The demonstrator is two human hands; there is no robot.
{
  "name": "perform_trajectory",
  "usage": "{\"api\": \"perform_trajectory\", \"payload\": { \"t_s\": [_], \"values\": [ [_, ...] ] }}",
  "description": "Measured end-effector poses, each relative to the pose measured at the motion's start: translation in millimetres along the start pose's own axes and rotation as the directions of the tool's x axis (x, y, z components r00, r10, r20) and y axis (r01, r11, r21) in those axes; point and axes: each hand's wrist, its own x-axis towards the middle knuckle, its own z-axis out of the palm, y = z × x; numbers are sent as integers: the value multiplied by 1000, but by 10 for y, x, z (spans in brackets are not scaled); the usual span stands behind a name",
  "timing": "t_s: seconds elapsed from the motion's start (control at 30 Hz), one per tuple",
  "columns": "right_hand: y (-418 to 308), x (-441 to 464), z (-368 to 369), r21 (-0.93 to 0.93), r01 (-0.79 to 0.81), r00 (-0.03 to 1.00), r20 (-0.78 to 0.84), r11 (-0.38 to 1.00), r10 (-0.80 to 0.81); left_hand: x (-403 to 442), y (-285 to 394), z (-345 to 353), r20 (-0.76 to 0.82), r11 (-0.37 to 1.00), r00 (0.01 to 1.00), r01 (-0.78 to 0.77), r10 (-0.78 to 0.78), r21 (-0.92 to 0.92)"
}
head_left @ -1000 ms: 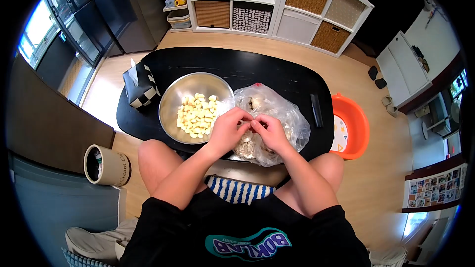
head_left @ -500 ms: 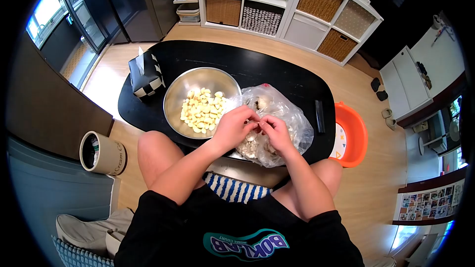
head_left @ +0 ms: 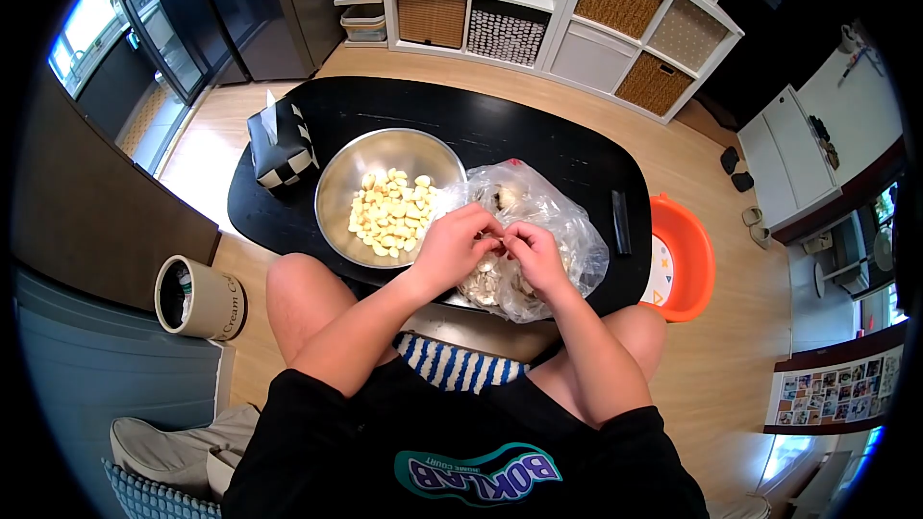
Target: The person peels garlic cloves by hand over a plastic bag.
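My left hand (head_left: pixel 463 246) and my right hand (head_left: pixel 534 256) meet fingertip to fingertip over a clear plastic bag (head_left: pixel 575 240). Both are closed in a pinch, and what they hold between them is too small to make out. Inside the open bag lie whitish, papery pieces (head_left: pixel 488 286) and a pale bulb (head_left: pixel 508 197). Left of the bag, touching it, a steel bowl (head_left: pixel 338 173) holds many pale yellow peeled cloves (head_left: pixel 389 214), which look like garlic.
The black table (head_left: pixel 423 101) also bears a checkered tissue box (head_left: pixel 281 146) at the left and a dark, narrow object (head_left: pixel 621 223) at the right. An orange tub (head_left: pixel 697 264) stands right of the table, a cream bin (head_left: pixel 207 298) at the left.
The view has shifted slightly, so the table and bowl sit a little differently in the frame. My hands stay together over the bag, with only small finger movements.
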Motion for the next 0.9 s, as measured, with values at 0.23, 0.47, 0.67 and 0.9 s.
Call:
{"api": "perform_trajectory", "payload": {
  "t_s": [0.23,0.47,0.67,0.9],
  "values": [
    [-34,-15,29,3,-10,999,-34,1000,11,-9,-19,9,-3,1000,1000,-6,6,-9],
    [-30,-12,29,28,4,1000,-22,1000,-3,2,0,-13,28,1000,1000,4,-4,-1],
    [-12,-5,21,21,22,1000,-7,1000,-22,1,12,-19,24,1000,1000,0,0,-10],
    [-9,-5,31,41,13,1000,-10,999,-12,5,22,-14,20,1000,1000,15,-14,-17]
  ]
}}
